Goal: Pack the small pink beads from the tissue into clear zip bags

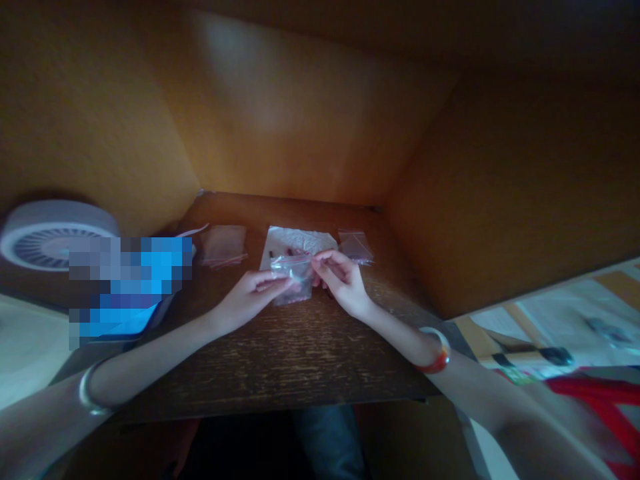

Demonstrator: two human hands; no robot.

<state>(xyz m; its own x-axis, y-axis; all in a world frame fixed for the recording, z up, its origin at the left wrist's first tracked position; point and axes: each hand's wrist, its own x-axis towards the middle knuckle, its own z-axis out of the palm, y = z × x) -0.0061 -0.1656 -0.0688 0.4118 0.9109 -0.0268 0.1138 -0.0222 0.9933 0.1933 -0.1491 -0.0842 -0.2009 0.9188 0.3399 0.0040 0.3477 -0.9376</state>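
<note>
A small clear zip bag (296, 288) is held up over the wooden desk, its zip edge at the top. My left hand (260, 293) pinches the bag's left side between thumb and fingers. At the top right corner, my right hand (343, 280) has its fingers closed on the zip edge. Something faint and pale shows inside the bag, too blurred to name. Behind it lies a white sheet of paper (300, 239) with a few small dark pieces on it, partly hidden by the bag and my fingers.
Flat stacks of clear bags lie left (224, 245) and right (355, 245) of the paper. A round white fan (60, 233) and a blue item (135, 307), partly pixelated, stand at the left. Wooden panels (310, 133) enclose the desk (280, 360) at back and sides.
</note>
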